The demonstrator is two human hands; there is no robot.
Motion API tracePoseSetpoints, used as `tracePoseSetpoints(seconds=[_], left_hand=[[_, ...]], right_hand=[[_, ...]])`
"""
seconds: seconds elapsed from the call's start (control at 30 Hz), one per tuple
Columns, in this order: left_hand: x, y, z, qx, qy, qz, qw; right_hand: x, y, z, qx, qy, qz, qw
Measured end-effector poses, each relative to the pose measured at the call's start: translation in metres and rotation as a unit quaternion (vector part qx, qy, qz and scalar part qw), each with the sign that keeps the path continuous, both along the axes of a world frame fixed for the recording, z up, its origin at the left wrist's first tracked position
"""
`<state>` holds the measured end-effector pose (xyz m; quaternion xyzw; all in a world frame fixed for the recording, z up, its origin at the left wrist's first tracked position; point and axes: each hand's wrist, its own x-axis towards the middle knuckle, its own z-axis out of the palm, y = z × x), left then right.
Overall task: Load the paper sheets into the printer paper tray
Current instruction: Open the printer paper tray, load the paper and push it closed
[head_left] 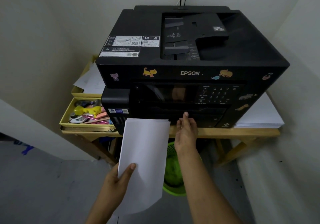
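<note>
While the tray front reads as shut from my feed, I log the load as barely begun: nothing fed in, tray to be pulled out, sheets to be seated, tray to be closed.

Bench (225, 133): wooden, carries the printer, a paper stack and two yellow boxes.
Printer (190, 50): black, cat stickers on its front; lower front closed as far as I can tell.
Sheets (143, 163): white, held upright-slanted in front of the printer's lower left, top edge near the front panel, not inserted.
Paper stack (259, 118): white, on the bench just right of the printer.
Bin (173, 171): green, on the floor below the bench.
My left hand (117, 184): grips the sheets at their lower left edge, thumb on top.
My right hand (187, 133): fingers straight, holding nothing, fingertips touching the printer's lower front, just right of the sheets.
</note>
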<state>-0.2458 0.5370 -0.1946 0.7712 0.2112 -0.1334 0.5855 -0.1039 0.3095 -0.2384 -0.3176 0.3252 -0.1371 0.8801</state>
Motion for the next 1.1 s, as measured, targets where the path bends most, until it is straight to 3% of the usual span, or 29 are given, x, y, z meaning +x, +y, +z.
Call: tracePoseSetpoints(seconds=[0.2, 0.7, 1.1], left_hand=[[-0.004, 0.005, 0.000, 0.004, 0.000, 0.008, 1.000], [-0.010, 0.013, 0.019, 0.014, 0.008, 0.001, 1.000], [-0.011, 0.031, 0.055, 0.025, -0.051, 0.019, 0.998]], right_hand=[[0.002, 0.000, -0.004, -0.058, 0.019, 0.009, 0.998], [-0.002, 0.001, 0.000, -0.077, 0.058, 0.005, 0.995], [-0.025, -0.004, 0.014, -0.067, 0.076, -0.009, 0.995]])
